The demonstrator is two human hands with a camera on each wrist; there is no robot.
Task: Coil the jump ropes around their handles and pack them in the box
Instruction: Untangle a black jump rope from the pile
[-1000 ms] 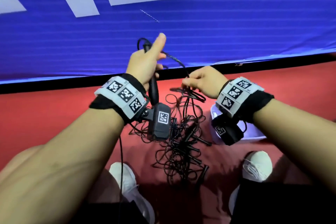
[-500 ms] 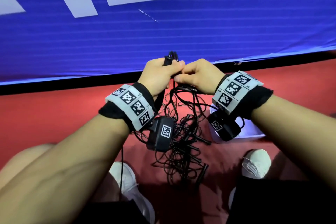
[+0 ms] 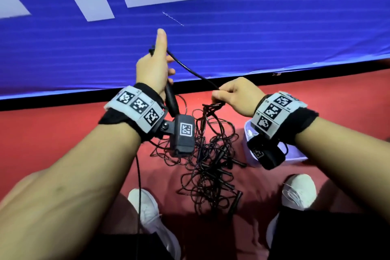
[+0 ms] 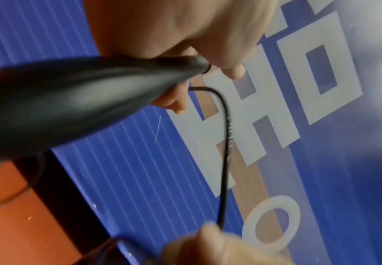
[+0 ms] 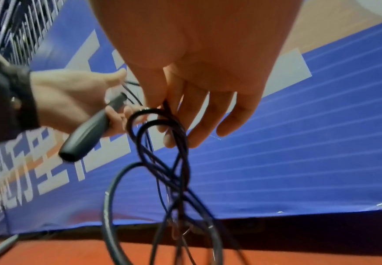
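My left hand [image 3: 155, 69] grips a black jump rope handle [image 3: 171, 101] upright, thumb pointing up; in the left wrist view the handle [image 4: 76, 100] fills the left side. A black rope [image 3: 190, 69] runs taut from the handle's top down to my right hand [image 3: 234, 96], which pinches it together with a few hanging loops [image 5: 160, 143]. Below both hands a tangled pile of black jump ropes [image 3: 209, 164] with several handles lies on the red floor. A white box [image 3: 293, 154] sits under my right wrist, mostly hidden by it.
A blue banner [image 3: 211, 38] with white lettering stands just behind the hands, with a black strip along its base. My two white shoes [image 3: 147, 211] [image 3: 299, 192] flank the rope pile on the red floor [image 3: 52, 133].
Half a second ago both hands met at the handle's top. Now the left hand has lifted up and left, the right hand has drawn back to the right, stretching the rope between them.
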